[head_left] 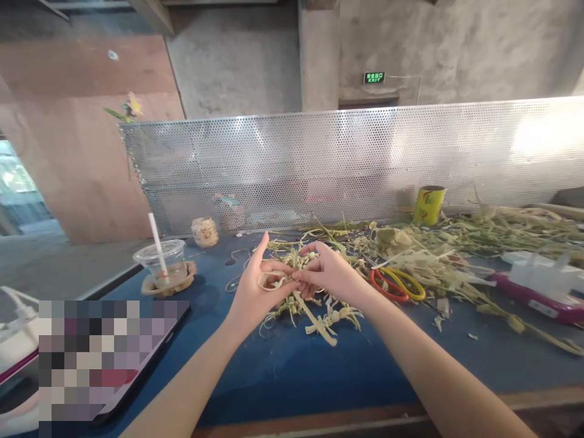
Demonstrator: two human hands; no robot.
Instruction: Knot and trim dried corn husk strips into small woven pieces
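Head view, from the left: a cup (162, 267) is on the table (274, 383). Next comes my left hand (258, 286), one finger raised, the others closed lightly around a pale looped strip (263, 281). Beside it, the fingers of my right hand (326, 267) are pinched together, apparently on the strip's end. I judge the loop shaped; whether it's fastened I can't tell. Further right lie scissors (399, 296) and plenty of loose strips (424, 252), seemingly unworked.
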